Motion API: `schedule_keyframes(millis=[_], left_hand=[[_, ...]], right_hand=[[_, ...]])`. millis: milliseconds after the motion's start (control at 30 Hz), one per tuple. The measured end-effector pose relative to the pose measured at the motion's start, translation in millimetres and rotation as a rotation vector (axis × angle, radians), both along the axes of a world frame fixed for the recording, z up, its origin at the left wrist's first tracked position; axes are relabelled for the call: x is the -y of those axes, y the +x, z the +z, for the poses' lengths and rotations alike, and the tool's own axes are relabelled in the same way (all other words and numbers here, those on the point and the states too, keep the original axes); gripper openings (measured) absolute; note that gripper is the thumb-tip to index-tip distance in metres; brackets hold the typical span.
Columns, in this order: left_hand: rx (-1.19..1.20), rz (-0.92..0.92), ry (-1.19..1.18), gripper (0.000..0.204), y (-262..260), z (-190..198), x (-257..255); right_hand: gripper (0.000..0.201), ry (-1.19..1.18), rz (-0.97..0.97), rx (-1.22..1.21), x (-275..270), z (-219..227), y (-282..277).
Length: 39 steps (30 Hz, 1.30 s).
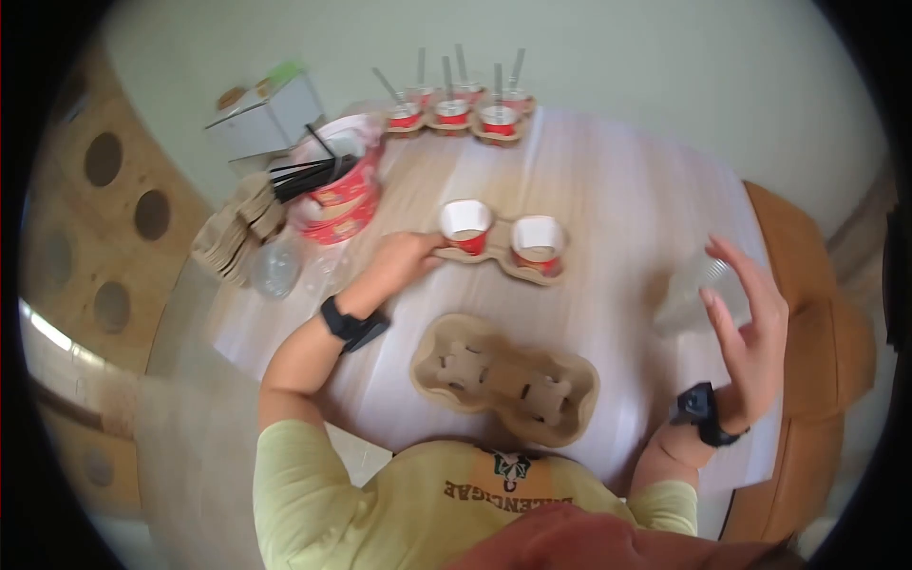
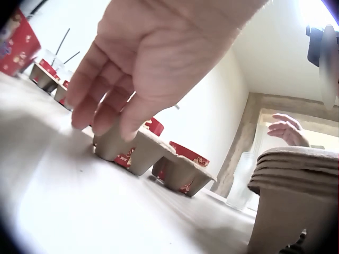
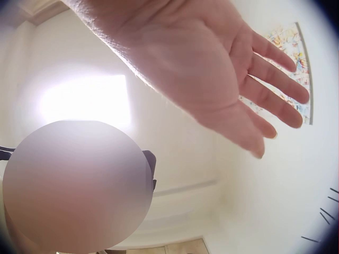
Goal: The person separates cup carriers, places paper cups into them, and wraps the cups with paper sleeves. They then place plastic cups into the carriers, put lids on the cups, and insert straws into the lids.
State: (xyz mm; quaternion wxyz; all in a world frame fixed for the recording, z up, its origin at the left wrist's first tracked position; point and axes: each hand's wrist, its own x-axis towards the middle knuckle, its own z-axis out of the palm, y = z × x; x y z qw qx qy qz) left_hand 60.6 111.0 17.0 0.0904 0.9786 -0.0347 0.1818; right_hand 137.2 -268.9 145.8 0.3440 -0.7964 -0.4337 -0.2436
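My left hand [image 1: 404, 261] pinches the left end of a brown cardboard cup carrier [image 1: 496, 256] on the table. Two red paper cups with white insides, a left cup [image 1: 465, 220] and a right cup [image 1: 538, 234], sit upright in its wells. In the left wrist view the thumb and fingers [image 2: 108, 119] bend down over the carrier's near end. Off to the right, my right hand [image 1: 755, 332] is raised with fingers spread, holding nothing. It partly covers a blurred stack of clear plastic cups or lids [image 1: 684, 299]. Nearer my body lies another cup carrier [image 1: 508, 372] without cups.
At the back stand carriers with red cups [image 1: 451, 114] and straws. A red bucket [image 1: 353, 195] with black straws is at the left, beside stacked carriers [image 1: 228, 237] and clear plastic lids [image 1: 275, 269]. Brown chairs [image 1: 822, 351] line the right edge.
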Motion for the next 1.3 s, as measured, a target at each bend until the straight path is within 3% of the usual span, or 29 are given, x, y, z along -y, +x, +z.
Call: schedule_keyframes(millis=[67,200,267,400,500,700,767,867,900,967,1000,1067,1200,1300], left_hand=[[0.026,0.036,-0.122,0.027,-14.9,20.5,16.2],[0.086,0.163,-0.249,0.025,-33.0,19.5,14.7],[-0.059,0.197,-0.374,0.020,-40.6,24.0,16.0],[-0.063,0.187,-0.487,0.016,-47.1,16.7,12.8],[-0.071,0.194,-0.566,0.014,-52.4,6.6,4.5],[-0.155,0.167,-0.791,0.011,-59.3,-4.3,-6.5],[-0.270,0.102,-1.000,0.019,-54.3,-3.3,-7.2],[-0.179,0.091,-1.101,0.030,-36.5,0.4,-0.6],[-0.179,0.094,-1.097,0.030,-30.4,2.8,0.6],[-0.104,0.106,-0.759,0.040,-17.5,6.6,1.9],[-0.111,0.095,-0.754,0.040,-11.6,7.3,0.8],[-0.070,0.056,-0.338,0.036,1.0,7.4,1.0],[-0.034,-0.020,-0.259,0.024,17.5,2.9,6.0],[0.004,0.032,-0.108,0.020,31.1,0.1,9.1]], right_hand=[[0.031,0.142,-0.181,-0.015,13.5,4.2,4.5],[0.023,0.025,-0.387,-0.022,40.7,-0.6,19.3],[0.023,-0.053,-0.354,-0.068,46.4,-9.8,34.4],[0.017,-0.176,-0.247,-0.285,43.2,-21.4,52.4],[0.014,-0.362,-0.330,-0.458,29.0,-12.6,46.2],[0.014,-0.353,-0.307,-0.365,25.6,-22.1,49.3],[0.014,-0.349,-0.291,-0.336,21.8,-21.0,46.4],[0.011,-0.385,-0.365,-0.269,15.1,-18.3,40.6],[0.011,-0.382,-0.362,-0.272,14.2,-19.4,40.8],[0.011,-0.354,-0.385,-0.256,15.4,-23.1,42.0],[0.011,-0.349,-0.396,-0.262,17.1,-24.7,42.6],[0.010,-0.422,-0.402,-0.126,22.6,-26.1,43.7],[0.007,-0.457,-0.377,-0.011,27.8,-27.7,40.4],[0.003,-0.458,-0.376,0.145,28.9,-30.4,38.7]])
